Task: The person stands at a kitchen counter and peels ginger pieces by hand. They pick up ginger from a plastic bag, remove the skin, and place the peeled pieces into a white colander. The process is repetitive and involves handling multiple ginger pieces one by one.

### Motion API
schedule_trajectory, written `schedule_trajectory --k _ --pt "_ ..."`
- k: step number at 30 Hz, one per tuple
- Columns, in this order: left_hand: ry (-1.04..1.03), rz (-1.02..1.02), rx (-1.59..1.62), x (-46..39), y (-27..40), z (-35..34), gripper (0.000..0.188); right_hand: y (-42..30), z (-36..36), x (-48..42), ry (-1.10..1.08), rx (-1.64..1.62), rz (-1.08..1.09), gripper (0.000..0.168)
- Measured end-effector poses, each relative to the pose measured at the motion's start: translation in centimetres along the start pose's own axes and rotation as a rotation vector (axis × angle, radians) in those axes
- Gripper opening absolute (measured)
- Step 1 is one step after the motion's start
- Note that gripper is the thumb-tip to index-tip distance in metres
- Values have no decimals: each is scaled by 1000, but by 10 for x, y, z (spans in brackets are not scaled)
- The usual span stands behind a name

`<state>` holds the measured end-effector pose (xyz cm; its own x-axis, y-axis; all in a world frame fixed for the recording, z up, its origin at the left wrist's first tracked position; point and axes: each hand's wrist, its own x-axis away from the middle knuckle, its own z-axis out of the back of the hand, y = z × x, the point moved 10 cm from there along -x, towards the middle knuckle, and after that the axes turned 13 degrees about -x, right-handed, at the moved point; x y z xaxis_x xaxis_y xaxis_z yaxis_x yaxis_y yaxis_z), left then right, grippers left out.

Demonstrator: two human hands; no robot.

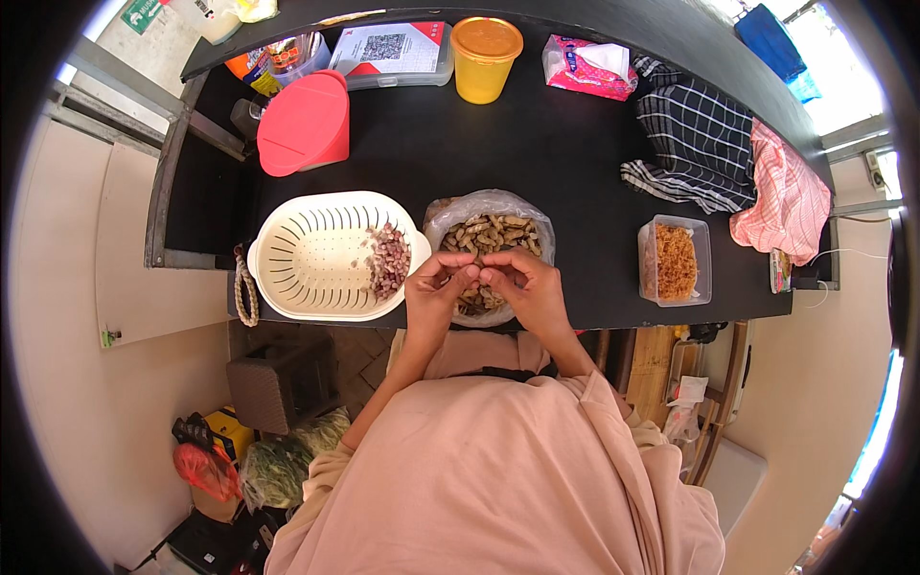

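My left hand point(440, 284) and my right hand point(523, 282) meet fingertip to fingertip above a clear plastic bag point(532, 205) of unshelled peanuts point(496, 233). Thumbs and index fingers of both pinch something small and brownish, apparently one peanut pod, mostly hidden by the fingers. Left of the bag sits a cream plastic colander point(309, 251) with slotted sides. Shelled reddish peanuts point(389, 262) are heaped at its right end, near my left hand.
On the black table point(575, 158) stand a red lidded container point(305, 126), a yellow tub point(485, 61), a flat plastic case point(395, 54), a tissue pack point(589, 68), a checked cloth point(693, 136), a pink cloth point(780, 190) and a clear box of orange-brown shreds point(674, 262).
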<state>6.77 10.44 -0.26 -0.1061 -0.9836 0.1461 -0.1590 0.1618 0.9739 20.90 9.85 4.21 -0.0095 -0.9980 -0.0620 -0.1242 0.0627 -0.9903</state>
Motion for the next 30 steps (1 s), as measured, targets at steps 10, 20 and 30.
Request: schedule_trajectory --k 10,20,30 --pt "-4 22 6 -3 -3 -2 14 18 7 -5 -2 -67 -94 16" --pt "-64 44 32 -6 -2 -8 15 5 8 -11 9 15 11 13" --pt "-49 1 -118 -10 -1 -8 11 -8 3 -12 -15 145 45 8"
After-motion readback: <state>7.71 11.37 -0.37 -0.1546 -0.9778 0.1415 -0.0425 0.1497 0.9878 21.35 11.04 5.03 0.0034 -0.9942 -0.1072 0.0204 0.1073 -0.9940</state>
